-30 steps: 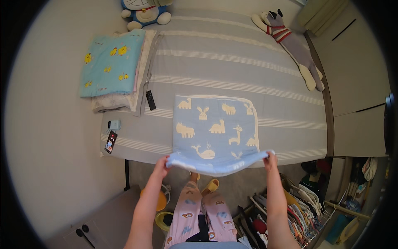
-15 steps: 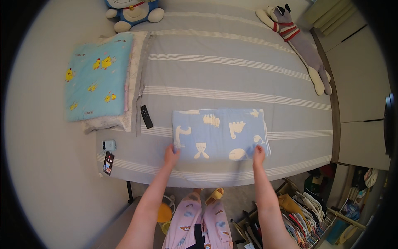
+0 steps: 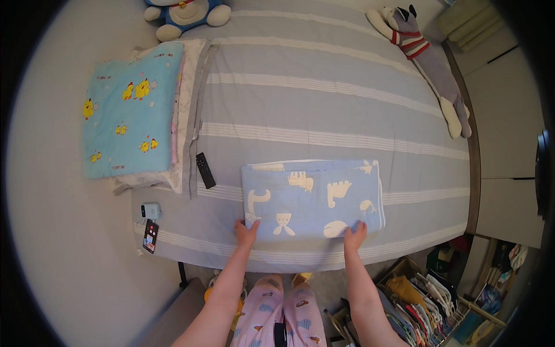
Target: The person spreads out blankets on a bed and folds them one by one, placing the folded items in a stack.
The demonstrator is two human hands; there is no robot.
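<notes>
A folded light-blue blanket [image 3: 312, 199] with cream animal shapes lies on the near part of the bed, its layered edges showing along the far and right sides. At its near left corner my left hand [image 3: 246, 233] is closed on the edge, with the thumb on top. My right hand [image 3: 354, 236] pinches the same near edge further right, beside a cream whale shape. The fingers beneath the cloth are partly hidden in both hands.
Left of the blanket are a black remote [image 3: 205, 170], a phone [image 3: 150, 236] and a small pale-blue device [image 3: 151, 210]. A chick-patterned turquoise folded quilt [image 3: 130, 115] rests on a pillow. Plush toys lie farther off; a clothes rack [image 3: 425, 301] stands lower right.
My right hand has shifted slightly left along the near edge and now grips it. The blanket's far edge shows more of its folded layers. The whole view has shifted a little.
</notes>
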